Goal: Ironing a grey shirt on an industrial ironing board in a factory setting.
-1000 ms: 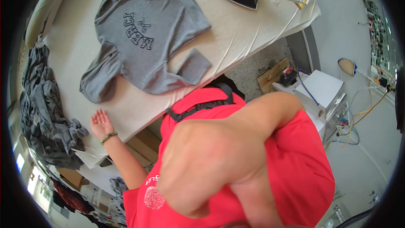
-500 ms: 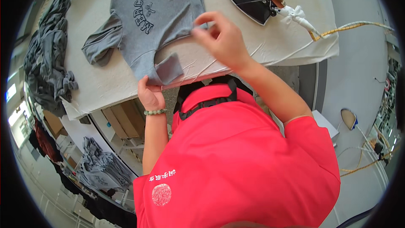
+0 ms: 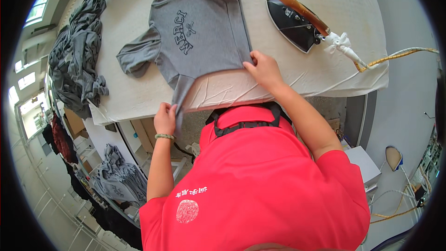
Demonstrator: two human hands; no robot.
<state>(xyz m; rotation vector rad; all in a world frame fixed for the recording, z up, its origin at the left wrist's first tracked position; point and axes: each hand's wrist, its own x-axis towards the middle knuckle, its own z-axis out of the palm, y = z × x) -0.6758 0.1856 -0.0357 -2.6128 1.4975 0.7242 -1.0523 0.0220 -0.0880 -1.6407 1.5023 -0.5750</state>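
A grey hooded or long-sleeved sweatshirt [image 3: 200, 42] with dark lettering and a small bow lies flat on the pale cloth-covered table [image 3: 223, 90]. Its near sleeve runs down over the table's front edge, and my left hand [image 3: 165, 121] is closed on that sleeve. At the sweatshirt's lower right corner, my right hand [image 3: 265, 69] pinches the hem between thumb and fingers. Right of the garment rests a black iron [image 3: 293, 24] with a brown wooden handle, a white cloth tied round its cord end.
Crumpled grey garments [image 3: 76, 51] are heaped at the table's left edge. A yellow-and-white cord [image 3: 395, 55] leads off right from the iron. Below left hangs a stack of grey garments [image 3: 118, 176]. At lower right are a white box [image 3: 360, 165] and a small iron-shaped plate [image 3: 393, 157].
My right hand has come down from the air and taken hold of the hem corner. My left hand has drawn the near sleeve straight over the table edge. The view has shifted.
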